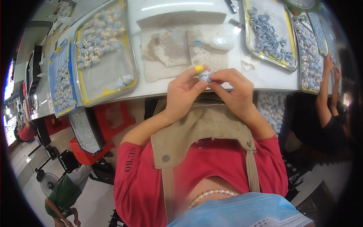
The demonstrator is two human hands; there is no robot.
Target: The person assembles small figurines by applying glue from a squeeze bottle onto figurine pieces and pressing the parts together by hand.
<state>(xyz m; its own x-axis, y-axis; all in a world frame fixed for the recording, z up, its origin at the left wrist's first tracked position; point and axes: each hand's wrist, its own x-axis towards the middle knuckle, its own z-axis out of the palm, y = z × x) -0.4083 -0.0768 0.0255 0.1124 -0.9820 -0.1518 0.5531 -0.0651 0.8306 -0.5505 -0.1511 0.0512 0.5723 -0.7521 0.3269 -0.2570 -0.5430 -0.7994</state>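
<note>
Left hand (183, 92) and right hand (237, 92), fingertips pinching 1 small blue piece (204, 76) between them | it's up at the table's (147, 87) near edge, probably unfinished | left tray (94, 82): many blue-and-cream pieces (100, 36), apparently done | right tray (278, 19): curled blue parts (264, 32) heaped, plenty left, it seems

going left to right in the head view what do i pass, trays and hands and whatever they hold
Blue tray, big tray, left hand, small piece, right hand, tray of curled pieces, narrow tray.
</note>
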